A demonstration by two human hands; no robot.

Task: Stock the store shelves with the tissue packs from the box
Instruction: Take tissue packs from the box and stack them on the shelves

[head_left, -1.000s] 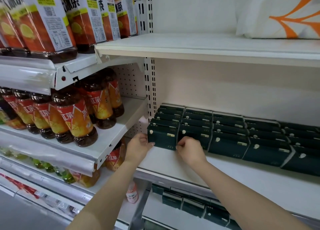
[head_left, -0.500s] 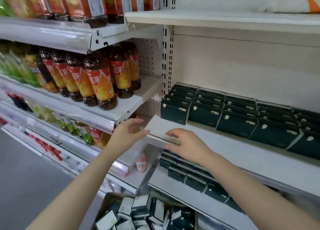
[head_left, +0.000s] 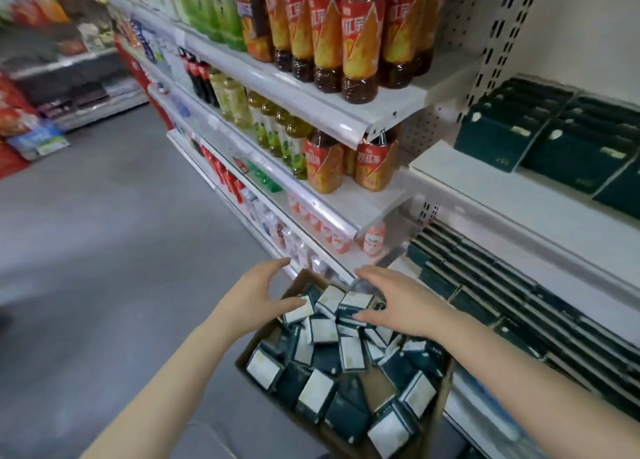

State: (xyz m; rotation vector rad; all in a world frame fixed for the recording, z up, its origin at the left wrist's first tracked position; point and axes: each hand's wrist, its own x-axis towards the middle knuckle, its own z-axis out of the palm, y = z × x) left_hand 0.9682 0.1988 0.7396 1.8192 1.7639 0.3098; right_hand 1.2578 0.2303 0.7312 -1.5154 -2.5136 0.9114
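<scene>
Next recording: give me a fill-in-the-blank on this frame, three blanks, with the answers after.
The loose packs lie jumbled in a cardboard ___.
The left hand and right hand reach over it with spread fingers and hold ___.
The shelved packs sit in rows to the ___ of the bottles.
Missing: box; nothing; right.
</scene>
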